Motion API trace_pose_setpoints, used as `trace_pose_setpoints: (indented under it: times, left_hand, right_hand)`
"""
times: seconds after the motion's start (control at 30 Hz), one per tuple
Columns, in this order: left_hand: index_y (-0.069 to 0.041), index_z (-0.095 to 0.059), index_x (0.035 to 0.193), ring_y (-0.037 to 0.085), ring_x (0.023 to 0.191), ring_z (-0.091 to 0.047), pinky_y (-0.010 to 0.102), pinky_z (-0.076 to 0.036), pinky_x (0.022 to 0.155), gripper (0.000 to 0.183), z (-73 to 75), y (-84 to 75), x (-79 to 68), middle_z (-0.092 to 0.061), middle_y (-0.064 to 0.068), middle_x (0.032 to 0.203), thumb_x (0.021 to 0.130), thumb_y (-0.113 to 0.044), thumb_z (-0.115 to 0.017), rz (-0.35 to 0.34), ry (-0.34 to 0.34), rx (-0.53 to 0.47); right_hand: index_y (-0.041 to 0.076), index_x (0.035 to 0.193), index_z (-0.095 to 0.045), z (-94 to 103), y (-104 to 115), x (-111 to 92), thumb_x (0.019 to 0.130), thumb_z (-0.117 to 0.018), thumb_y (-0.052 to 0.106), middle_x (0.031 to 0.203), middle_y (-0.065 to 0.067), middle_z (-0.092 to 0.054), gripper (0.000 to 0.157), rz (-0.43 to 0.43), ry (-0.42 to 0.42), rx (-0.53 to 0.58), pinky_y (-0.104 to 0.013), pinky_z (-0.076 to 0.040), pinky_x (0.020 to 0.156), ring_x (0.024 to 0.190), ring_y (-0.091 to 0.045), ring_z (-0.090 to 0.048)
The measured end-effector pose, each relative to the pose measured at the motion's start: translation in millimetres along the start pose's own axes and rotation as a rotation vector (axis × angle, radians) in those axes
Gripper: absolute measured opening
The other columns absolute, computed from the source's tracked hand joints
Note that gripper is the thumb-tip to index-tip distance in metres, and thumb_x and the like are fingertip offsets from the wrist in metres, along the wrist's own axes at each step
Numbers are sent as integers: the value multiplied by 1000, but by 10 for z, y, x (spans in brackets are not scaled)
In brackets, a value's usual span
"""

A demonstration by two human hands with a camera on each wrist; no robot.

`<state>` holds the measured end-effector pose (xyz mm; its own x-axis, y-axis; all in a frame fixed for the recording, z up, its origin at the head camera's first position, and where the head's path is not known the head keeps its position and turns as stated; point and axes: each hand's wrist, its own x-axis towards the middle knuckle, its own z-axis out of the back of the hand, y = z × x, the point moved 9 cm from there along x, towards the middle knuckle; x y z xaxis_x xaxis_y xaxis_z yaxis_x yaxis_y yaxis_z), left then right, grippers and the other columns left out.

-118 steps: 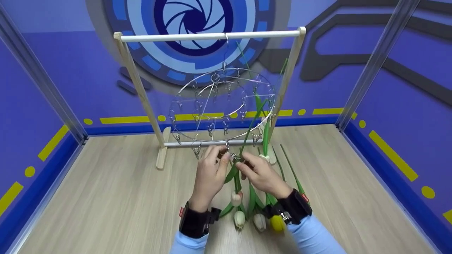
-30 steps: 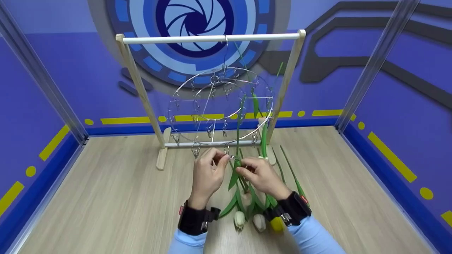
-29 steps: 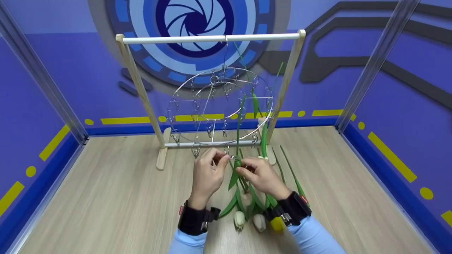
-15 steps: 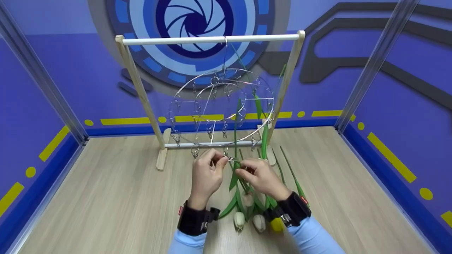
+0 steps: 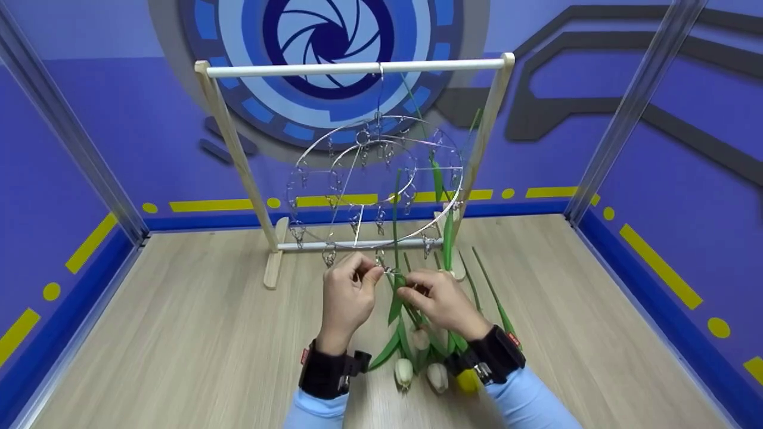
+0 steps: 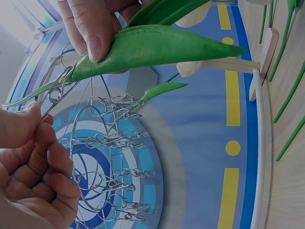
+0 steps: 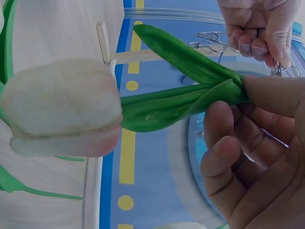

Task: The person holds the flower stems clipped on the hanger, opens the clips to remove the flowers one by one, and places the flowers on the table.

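Observation:
My left hand [image 5: 349, 298] pinches the lower end of a wire clip [image 6: 56, 94], which hangs from a round metal clip hanger [image 5: 440, 219]. Between my right thumb and fingers, the right hand [image 5: 444, 302] grips a white-pink tulip [image 7: 66, 109] by the leaf base and stem. It hangs bloom down, its green stem [image 5: 396, 220] rising past the hanger's front. In the left wrist view the stem runs by the clip's jaws; whether they bite on it is unclear. Two more tulips hang at the hanger's right, one showing a leaf [image 5: 437, 182], the other a larger leaf [image 5: 448, 238].
The hanger hooks onto the white bar [image 5: 351, 68] of a wooden-legged rack. Several other clips, such as a front-left clip [image 5: 329, 256], dangle around it. On the table lie a cream tulip [image 5: 403, 372], a pale tulip [image 5: 438, 377] and a yellow tulip [image 5: 468, 380].
The held tulip's stem has swung from leaning right to nearly upright, its top moving left. My left hand has shifted slightly left and down, still pinching the clip; the hanger sways a little.

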<state>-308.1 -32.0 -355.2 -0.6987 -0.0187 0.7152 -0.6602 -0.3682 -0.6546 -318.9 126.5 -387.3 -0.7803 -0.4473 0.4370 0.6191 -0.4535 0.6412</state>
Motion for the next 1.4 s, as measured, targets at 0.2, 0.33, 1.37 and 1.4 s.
trace_pose_setpoints:
  times: [0.2,0.33,1.37,1.4]
  left_hand:
    - [-5,-66,77,10,62,-49,20,-38,57,17,2,16,-2,-62,2,71,85,2,-79,17,-2,-8]
    - [-6,-66,77,10,62,-49,20,-37,57,17,7,19,-5,-62,2,70,85,3,-79,14,-8,-8]
    - [-6,-68,78,11,64,-50,22,-39,60,15,28,48,4,-62,0,70,86,-2,-81,22,-34,9]
    - [-6,-68,79,10,64,-50,22,-39,60,15,26,53,4,-62,0,71,86,-3,-81,24,-32,13]
  right_hand:
    - [11,77,-60,0,8,-3,100,-68,12,70,5,-49,24,16,-3,15,-21,-35,58,62,-4,-43]
    - [10,78,-60,1,7,-7,99,-68,11,70,4,-49,23,23,-7,11,-20,-35,58,61,-4,-43]
    - [10,74,-58,29,-36,-63,99,-69,11,68,2,-47,27,-7,-25,-9,-20,-34,57,59,-4,-41]
    - [11,74,-58,28,-39,-68,100,-68,11,67,3,-47,28,-5,-26,-4,-21,-34,57,59,-4,-41]
